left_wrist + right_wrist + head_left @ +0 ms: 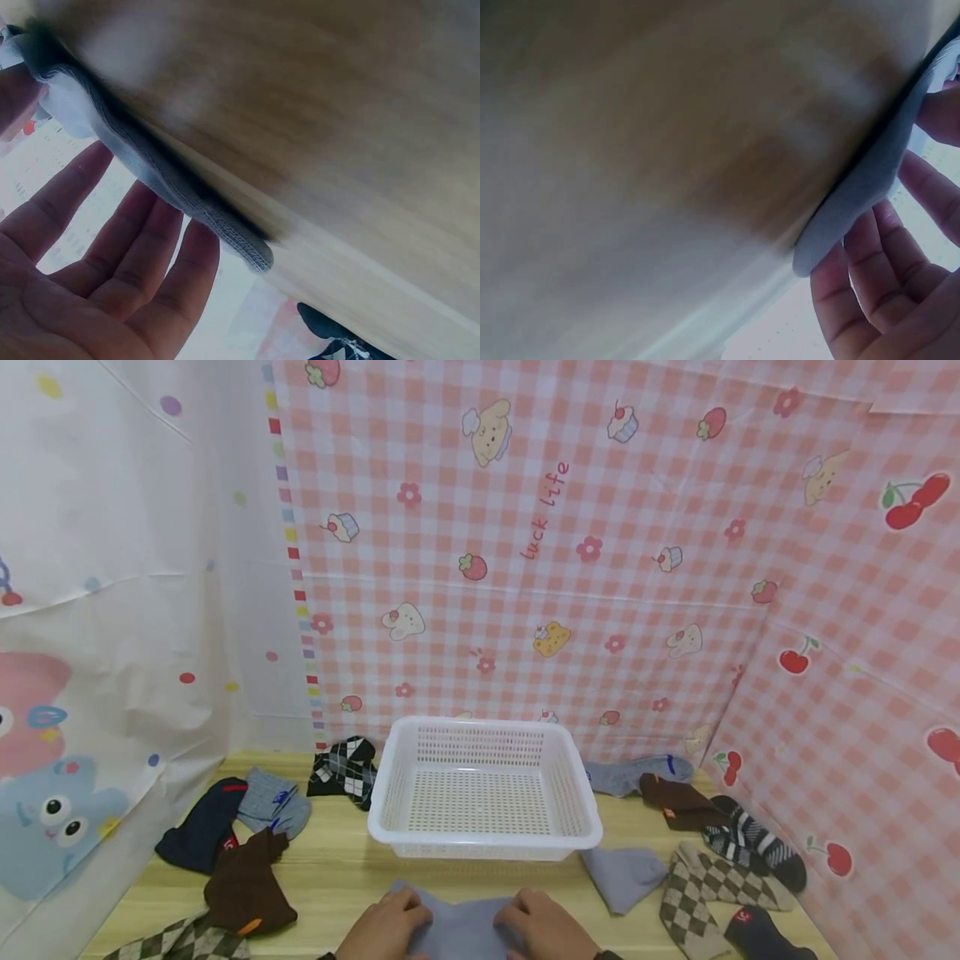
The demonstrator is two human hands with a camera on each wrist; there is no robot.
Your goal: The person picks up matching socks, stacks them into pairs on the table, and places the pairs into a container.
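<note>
In the head view a grey sock lies on the table at the bottom centre, between both hands. My left hand touches its left side, and my right hand touches its right side. The left wrist view has the sock's edge lying against the wood, with spread fingertips and thumb resting along it. Similarly, in the right wrist view, fingertips rest along the sock, the thumb apart from them. Behind the sock stands a white perforated plastic basket with nothing in it.
Left lie a navy sock, a grey sock, a brown sock and a black argyle sock. Right of the basket are another grey sock, a beige checkered sock and several more. Patterned cloth walls enclose the table.
</note>
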